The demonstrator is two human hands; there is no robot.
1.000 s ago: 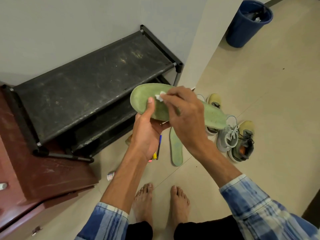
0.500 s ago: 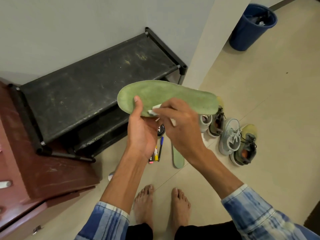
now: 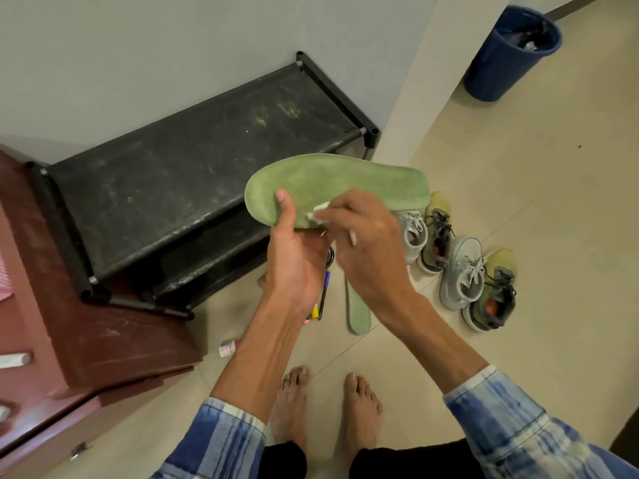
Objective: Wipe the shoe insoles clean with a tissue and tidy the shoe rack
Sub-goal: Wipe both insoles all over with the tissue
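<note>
My left hand (image 3: 297, 261) holds a green insole (image 3: 345, 181) from below, thumb pressed on its upper face near the toe end. It lies nearly level in front of the black shoe rack (image 3: 193, 174). My right hand (image 3: 363, 247) pinches a small white tissue (image 3: 320, 216) against the insole's near edge. On the floor below my hands lies a second green insole (image 3: 358, 312), partly hidden by my right wrist.
Two pairs of sneakers, grey (image 3: 463, 274) and olive (image 3: 494, 295), stand on the tiled floor to the right. Pens (image 3: 323, 295) and a small roll (image 3: 227, 348) lie near the rack's foot. A brown cabinet (image 3: 86, 340) stands left, a blue bin (image 3: 511, 53) far right.
The insole has turned from tilted to nearly level and swung rightward. My right hand with the tissue has slid from the toe end down to the insole's near edge.
</note>
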